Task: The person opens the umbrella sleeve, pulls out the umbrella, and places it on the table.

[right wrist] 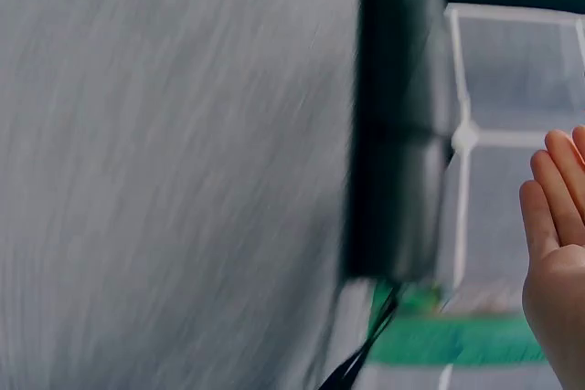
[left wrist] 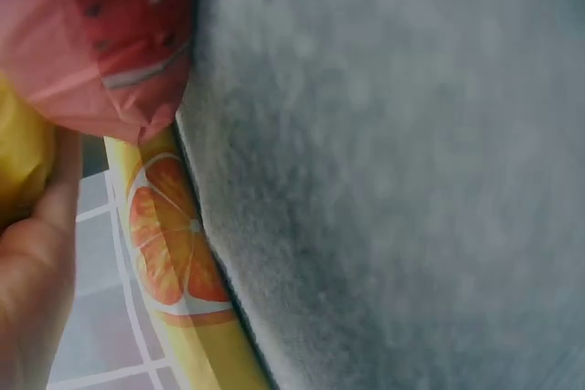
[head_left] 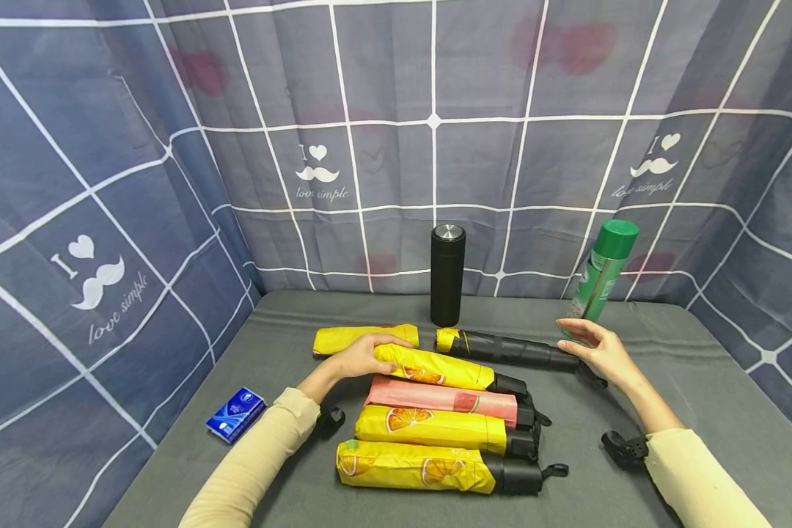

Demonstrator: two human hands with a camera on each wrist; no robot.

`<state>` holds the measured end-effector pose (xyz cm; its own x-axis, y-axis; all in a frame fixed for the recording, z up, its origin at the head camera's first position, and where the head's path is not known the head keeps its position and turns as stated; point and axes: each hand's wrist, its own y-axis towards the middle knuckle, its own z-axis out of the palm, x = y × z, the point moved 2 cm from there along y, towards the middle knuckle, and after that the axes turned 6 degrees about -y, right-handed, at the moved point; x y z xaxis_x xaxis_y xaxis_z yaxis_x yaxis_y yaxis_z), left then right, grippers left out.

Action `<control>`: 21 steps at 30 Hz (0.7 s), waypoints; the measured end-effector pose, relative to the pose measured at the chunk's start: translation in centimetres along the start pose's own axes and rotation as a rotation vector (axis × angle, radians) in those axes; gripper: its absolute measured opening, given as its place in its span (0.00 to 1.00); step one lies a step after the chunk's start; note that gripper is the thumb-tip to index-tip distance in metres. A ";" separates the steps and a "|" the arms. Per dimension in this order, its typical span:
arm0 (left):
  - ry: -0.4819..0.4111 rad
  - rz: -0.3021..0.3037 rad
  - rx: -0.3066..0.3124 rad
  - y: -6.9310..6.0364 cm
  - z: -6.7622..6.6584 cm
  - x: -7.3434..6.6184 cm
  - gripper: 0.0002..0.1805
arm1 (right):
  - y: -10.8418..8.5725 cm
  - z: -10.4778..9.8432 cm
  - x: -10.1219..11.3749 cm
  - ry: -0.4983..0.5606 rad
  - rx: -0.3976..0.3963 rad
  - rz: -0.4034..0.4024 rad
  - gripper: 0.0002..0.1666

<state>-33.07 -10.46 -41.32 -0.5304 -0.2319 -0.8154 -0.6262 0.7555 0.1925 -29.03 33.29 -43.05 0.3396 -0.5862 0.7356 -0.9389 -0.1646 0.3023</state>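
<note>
Several folded umbrellas lie on the grey cloth. My left hand (head_left: 363, 356) holds the left end of a yellow umbrella (head_left: 442, 369) printed with orange slices, thumb on the near side. In the left wrist view that hand (left wrist: 37, 271) lies along a yellow end, beside the pink watermelon umbrella (left wrist: 119, 43). Past the held one, another yellow umbrella (head_left: 356, 338) is partly hidden. My right hand (head_left: 597, 350) is by the handle end of a black umbrella (head_left: 508, 348). Its extended fingers (right wrist: 558, 189) look apart from the black handle (right wrist: 398, 198) in the right wrist view.
Two more yellow umbrellas (head_left: 416, 466) lie nearest me. A black flask (head_left: 447, 279) and a green spray can (head_left: 603, 268) stand at the back, before the checked curtain (head_left: 383, 176). A blue tissue pack (head_left: 236, 416) lies left.
</note>
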 end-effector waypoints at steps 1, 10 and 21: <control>-0.008 -0.007 -0.013 -0.1 0.0 -0.5 0.24 | 0.1 0.2 0.7 0.021 0.006 -0.022 0.29; -0.165 -0.005 -0.148 -0.7 -0.6 -1.7 0.23 | 1.1 3.4 5.2 0.149 0.122 -0.213 0.27; -0.252 0.121 -0.254 -1.3 -1.8 -3.9 0.23 | 0.9 4.6 9.3 0.219 0.118 -0.228 0.28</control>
<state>-31.20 -11.63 -37.47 -0.4721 0.0316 -0.8810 -0.7059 0.5850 0.3993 -27.03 24.08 -38.71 0.5334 -0.3418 0.7737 -0.8332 -0.3701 0.4109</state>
